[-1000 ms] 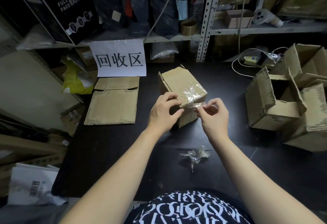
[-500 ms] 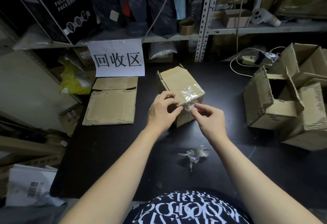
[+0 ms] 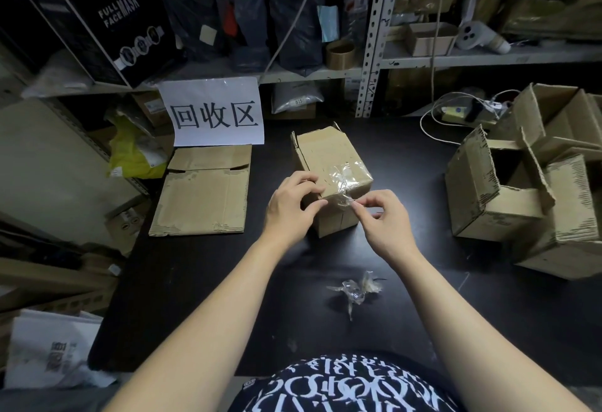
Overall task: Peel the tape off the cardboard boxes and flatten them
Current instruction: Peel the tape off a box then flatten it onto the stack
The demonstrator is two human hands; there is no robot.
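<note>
A small brown cardboard box [image 3: 329,157] lies on the black table [image 3: 202,281], its near end sealed with clear tape [image 3: 342,180]. My left hand [image 3: 290,206] grips the box's near left corner, fingers curled over the top edge. My right hand [image 3: 384,219] pinches the loose end of the tape at the near edge of the box. A crumpled wad of peeled tape [image 3: 355,289] lies on the table in front of me.
A flattened box [image 3: 202,196] lies at the left under a white paper sign [image 3: 215,112]. Several opened boxes [image 3: 508,196] are piled at the right. Metal shelving [image 3: 368,37] with bags, a tape roll and cables stands behind the table.
My right hand went in to the box's near edge, then drew slightly right with the tape end pinched. The left hand stayed on the box.
</note>
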